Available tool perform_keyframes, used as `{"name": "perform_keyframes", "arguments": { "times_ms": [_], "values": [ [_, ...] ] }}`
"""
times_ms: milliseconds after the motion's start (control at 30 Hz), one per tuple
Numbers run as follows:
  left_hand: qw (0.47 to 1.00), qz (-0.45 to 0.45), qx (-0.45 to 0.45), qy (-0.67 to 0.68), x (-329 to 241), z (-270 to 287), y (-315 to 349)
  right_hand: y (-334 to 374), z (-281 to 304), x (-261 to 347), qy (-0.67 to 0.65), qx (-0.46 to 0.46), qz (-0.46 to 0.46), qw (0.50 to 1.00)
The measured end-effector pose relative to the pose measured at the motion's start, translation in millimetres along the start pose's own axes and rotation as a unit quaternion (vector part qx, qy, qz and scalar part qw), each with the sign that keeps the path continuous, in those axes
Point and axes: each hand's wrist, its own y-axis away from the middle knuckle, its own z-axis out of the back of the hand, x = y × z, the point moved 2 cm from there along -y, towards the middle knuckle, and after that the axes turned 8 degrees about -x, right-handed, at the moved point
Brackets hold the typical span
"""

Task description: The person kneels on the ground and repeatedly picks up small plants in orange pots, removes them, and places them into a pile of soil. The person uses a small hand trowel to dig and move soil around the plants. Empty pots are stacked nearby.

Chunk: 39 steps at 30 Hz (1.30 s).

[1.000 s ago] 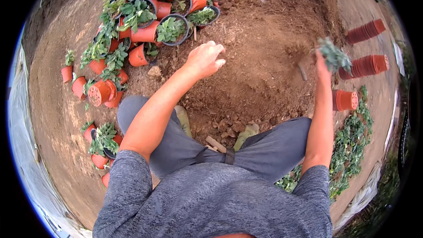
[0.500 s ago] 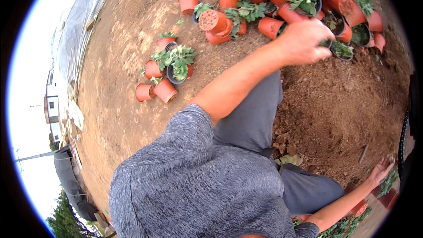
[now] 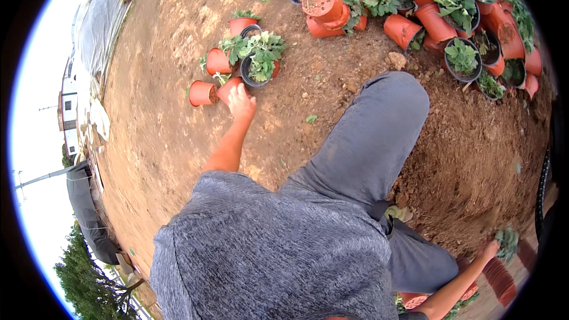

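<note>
In the head view, the left hand (image 3: pixel 242 104) is at a tipped red pot (image 3: pixel 227 89), fingers partly curled over its near side; whether they grip it, I cannot tell. The pot lies just beyond the fingertips, up and slightly left, its long axis slanting: base toward the hand, leafy mouth up-left, away from it. A black pot (image 3: pixel 253 72) sits just beside it on the right, another red pot (image 3: pixel 203 93) on the left. The left hand is much nearer; the right hand (image 3: pixel 492 248), well apart across the soil (image 3: pixel 474 148), is closed on a small plant (image 3: pixel 507 243) near stacked pots (image 3: pixel 501 281).
</note>
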Motion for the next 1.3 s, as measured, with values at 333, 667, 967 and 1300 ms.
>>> {"name": "perform_keyframes", "arguments": {
  "times_ms": [333,667,967,1300],
  "values": [
    [0.963,0.068,0.247,-0.082,68,-14,-76,108,43,-10,-0.045,0.09,-0.097,0.99],
    [0.979,0.051,0.178,0.087,56,-3,26,216,237,-23,-0.16,-0.417,0.003,0.895],
    [0.932,-0.224,-0.016,0.285,-104,164,8,204,-8,53,0.122,-0.031,0.254,0.959],
    [0.65,-0.624,-0.213,0.377,-365,338,5,371,-238,219,-0.061,0.199,0.526,0.824]
  ]
}}
